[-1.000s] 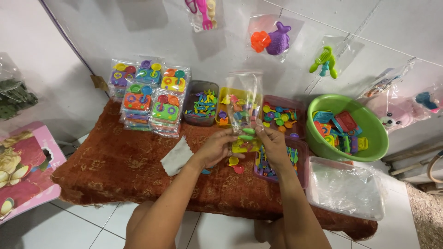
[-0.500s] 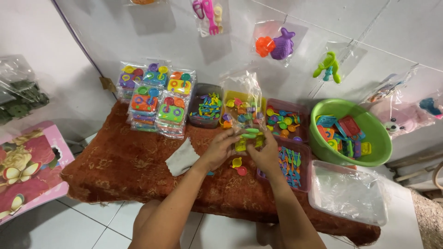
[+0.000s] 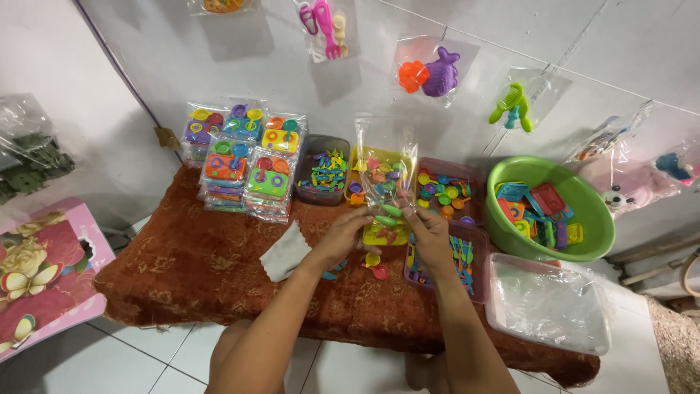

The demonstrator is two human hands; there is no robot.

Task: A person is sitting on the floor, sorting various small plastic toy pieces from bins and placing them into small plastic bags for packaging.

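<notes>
Both my hands hold a clear plastic bag (image 3: 385,166) upright over the middle of the table. My left hand (image 3: 348,232) grips its lower left side and my right hand (image 3: 428,233) its lower right. Small coloured plastic toy pieces lie inside the bag, and green pieces (image 3: 387,217) sit between my fingers at its bottom. Under my hands, a yellow piece and a red spoon-like piece (image 3: 377,271) rest on the brown patterned cloth (image 3: 197,263).
Stacked packed toy bags (image 3: 240,160) stand at the back left. Trays of coloured pieces (image 3: 321,171) (image 3: 446,191) (image 3: 467,255) line the back. A green basin (image 3: 587,219) of toys and a clear box of empty bags (image 3: 547,303) sit right. Toy bags hang on the wall.
The view has shifted slightly. My hands stay on the bag, which stands a little more upright and higher in front of the trays.
</notes>
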